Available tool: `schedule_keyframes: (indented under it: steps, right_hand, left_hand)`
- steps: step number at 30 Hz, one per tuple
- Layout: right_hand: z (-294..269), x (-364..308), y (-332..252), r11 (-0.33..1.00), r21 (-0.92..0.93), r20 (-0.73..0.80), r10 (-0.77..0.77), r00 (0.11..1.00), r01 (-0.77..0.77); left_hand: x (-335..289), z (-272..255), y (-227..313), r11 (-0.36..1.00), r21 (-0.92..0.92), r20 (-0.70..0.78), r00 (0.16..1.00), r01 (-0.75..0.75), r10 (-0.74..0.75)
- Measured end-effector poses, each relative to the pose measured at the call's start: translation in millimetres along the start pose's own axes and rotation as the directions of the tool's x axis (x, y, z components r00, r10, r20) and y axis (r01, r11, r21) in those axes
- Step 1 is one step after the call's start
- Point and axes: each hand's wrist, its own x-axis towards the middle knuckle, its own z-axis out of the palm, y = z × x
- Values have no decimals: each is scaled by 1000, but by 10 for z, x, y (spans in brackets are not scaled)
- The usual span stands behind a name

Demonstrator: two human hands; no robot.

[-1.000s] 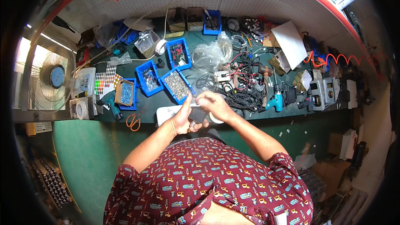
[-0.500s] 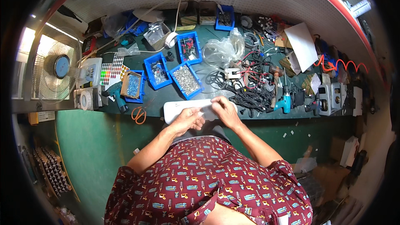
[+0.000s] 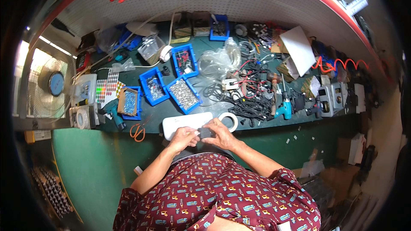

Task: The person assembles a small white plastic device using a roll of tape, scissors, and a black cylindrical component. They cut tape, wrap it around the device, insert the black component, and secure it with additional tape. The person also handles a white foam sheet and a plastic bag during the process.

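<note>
My right hand grips a small dark grey ribbed block by its right side, close to the bench's front edge. The fingertips of my left hand are pinched together at the block's left end. They hold a tiny whitish piece, too small to name. Just beyond my hands lies a long white rounded case, partly covered by my fingers. A white ring like a roll of tape rests on the bench beside my right hand.
Blue bins of small metal parts stand beyond the case. Black cables are heaped to the right, near a teal power drill. Orange-handled scissors lie at the left front edge. A fan stands at far left.
Both hands have come back toward my body, off the white case. The dark ribbed block now shows in my right hand, and the white ring is uncovered. The whole view has shifted slightly.
</note>
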Motion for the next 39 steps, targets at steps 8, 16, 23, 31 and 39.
schedule_keyframes:
  steps: [8, 16, 23, 31, 39]
  right_hand:
    - [-72, -153, 30, 990, 14, -41, 140, 989, -139]
    - [-172, -497, 382, 922, 233, -153, 348, 925, -308]
    - [-284, -969, 956, 765, 378, -334, 638, 694, -522]
    - [-304, -555, 1165, 886, -98, -598, 311, 738, -453]
    - [-108, -363, 1415, 843, -258, -556, 270, 786, -472]
  left_hand:
    - [126, 88, -32, 996, 19, -59, 994, -87, 88]
    - [273, 286, 119, 987, 80, -17, 990, -141, 142]
    - [272, -142, 54, 972, 166, -154, 969, -165, 191]
    - [261, -398, 0, 930, 192, -308, 881, -312, 360]
    - [68, -834, -462, 942, 218, -527, 781, -256, 335]
